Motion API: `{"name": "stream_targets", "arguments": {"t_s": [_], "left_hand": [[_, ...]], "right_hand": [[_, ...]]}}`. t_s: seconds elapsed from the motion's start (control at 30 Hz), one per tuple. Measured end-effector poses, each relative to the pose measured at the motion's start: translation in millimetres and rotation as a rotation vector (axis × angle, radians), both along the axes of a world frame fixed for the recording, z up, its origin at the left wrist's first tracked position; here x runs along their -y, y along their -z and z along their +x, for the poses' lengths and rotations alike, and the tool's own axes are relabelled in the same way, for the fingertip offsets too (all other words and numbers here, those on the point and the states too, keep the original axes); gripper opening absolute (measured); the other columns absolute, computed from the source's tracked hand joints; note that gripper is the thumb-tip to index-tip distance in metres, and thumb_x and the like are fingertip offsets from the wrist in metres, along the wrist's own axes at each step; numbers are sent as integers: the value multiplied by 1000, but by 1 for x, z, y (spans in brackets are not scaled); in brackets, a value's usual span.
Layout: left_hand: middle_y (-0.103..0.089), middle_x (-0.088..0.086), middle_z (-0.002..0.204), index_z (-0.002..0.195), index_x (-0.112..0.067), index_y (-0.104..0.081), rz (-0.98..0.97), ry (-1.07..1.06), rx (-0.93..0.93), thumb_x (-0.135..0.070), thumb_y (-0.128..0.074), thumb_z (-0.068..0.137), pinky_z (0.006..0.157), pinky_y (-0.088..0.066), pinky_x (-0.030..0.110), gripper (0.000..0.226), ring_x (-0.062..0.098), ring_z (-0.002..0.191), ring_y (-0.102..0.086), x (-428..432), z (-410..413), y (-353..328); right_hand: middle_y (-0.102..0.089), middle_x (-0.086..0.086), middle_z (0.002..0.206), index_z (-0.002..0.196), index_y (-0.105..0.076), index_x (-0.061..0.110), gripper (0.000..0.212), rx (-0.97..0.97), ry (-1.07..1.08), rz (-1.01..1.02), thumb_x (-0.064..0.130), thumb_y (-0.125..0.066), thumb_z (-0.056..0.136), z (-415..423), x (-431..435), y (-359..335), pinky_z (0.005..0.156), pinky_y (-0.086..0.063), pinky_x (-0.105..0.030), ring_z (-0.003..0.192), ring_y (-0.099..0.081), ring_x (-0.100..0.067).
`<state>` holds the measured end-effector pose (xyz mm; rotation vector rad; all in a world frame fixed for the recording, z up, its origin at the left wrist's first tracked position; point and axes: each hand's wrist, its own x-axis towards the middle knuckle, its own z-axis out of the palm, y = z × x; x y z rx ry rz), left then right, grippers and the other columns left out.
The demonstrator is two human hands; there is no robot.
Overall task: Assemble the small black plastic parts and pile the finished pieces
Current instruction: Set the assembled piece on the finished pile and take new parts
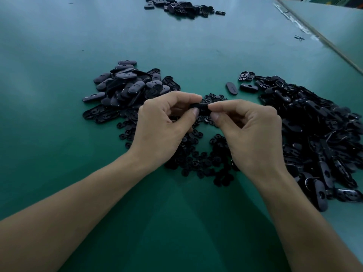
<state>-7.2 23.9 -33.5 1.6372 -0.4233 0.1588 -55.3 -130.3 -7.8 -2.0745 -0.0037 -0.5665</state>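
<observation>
At mid-bench (59, 107), just above the heap of small round parts (204, 160): noted left hand (163, 122) and right hand (249, 130) raised side by side, with fingertips nearly touching. Logged left hand as pinching one end of a black oblong piece (200, 107) between thumb and forefinger, with the remaining fingers curled under the palm. Logged right hand as pinching the opposite end of the same piece in the same manner. Piece held clear of the green surface, roughly level, mostly hidden by the fingers; cannot tell whether a round part is seated in it. Recorded left pile (125, 85) of oblong shells beyond the left hand, mixed smooth side up and hollow side up, with its near edge running into the round parts. Recorded right pile (314, 124), larger, spread toward the right edge, mostly glossy shells lying at all angles. Found two loose shells (231, 88) lying flat between the two piles, apart from both. Marked far pile (182, 5) of similar black pieces at the top edge, well apart from the rest. Spotted one stray piece (299, 37) far right, near a pale seam (306, 29) running diagonally across the surface.
</observation>
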Motion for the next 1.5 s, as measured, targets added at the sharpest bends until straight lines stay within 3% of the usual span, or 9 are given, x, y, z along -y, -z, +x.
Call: {"name": "stream_targets", "arguments": {"t_s": [0.13,0.37,0.7,0.93,1.1,1.27,1.4,1.5], "left_hand": [[-77,-4,87,103,-22,-74,-4,21,-14,-7,-71,88,73,-63,40,22,18,77,-74,1,0,-1],[-77,-2,90,103,-22,-74,11,52,3,-7,-72,87,74,-63,40,22,19,79,-74,0,-2,-1],[-77,-3,90,97,-23,-74,67,70,33,-4,-71,84,80,-61,39,23,16,82,-74,1,-4,-2],[-77,-4,88,100,-21,-75,73,39,56,-5,-75,86,76,-61,33,21,13,78,-73,0,-3,-2],[-75,-4,86,101,-18,-72,50,35,2,-8,-76,88,71,-57,27,16,10,72,-70,-1,0,0],[-73,-7,87,98,-24,-68,43,49,4,-5,-71,89,73,-57,27,22,7,74,-68,0,1,0],[-74,-8,86,98,-25,-67,-1,93,-11,-8,-72,85,76,-54,21,22,6,81,-69,1,-1,-2],[-74,-7,87,98,-25,-69,-9,99,-17,-8,-75,85,77,-56,24,22,8,82,-70,-1,-1,-1]], "right_hand": [[-72,18,81,100,-77,28,22,10,-5,-18,9,-71,91,0,-3,0,71,-53,-15,76,-69,-4],[-69,18,76,87,-67,33,26,-11,-41,4,8,-74,88,0,-7,0,67,-49,-10,73,-68,1],[-70,11,75,80,-62,34,30,-28,-17,18,8,-75,86,-1,-8,3,71,-58,-29,74,-69,-7],[-69,19,77,83,-64,31,29,36,-7,-36,5,-75,87,-4,-13,1,71,-53,-10,76,-69,2],[-70,20,80,89,-72,24,20,64,-24,-71,4,-74,87,-4,-14,-1,73,-54,-11,77,-69,4],[-71,18,85,92,-74,28,19,54,13,-51,11,-78,84,-2,-9,0,72,-51,-9,78,-68,3],[-74,16,90,99,-73,29,25,-58,-91,88,7,-77,86,1,-3,2,83,-55,-18,87,-71,1],[-76,11,86,94,-73,28,23,-80,-110,159,7,-78,85,2,0,2,81,-56,-21,84,-72,-3]]}}
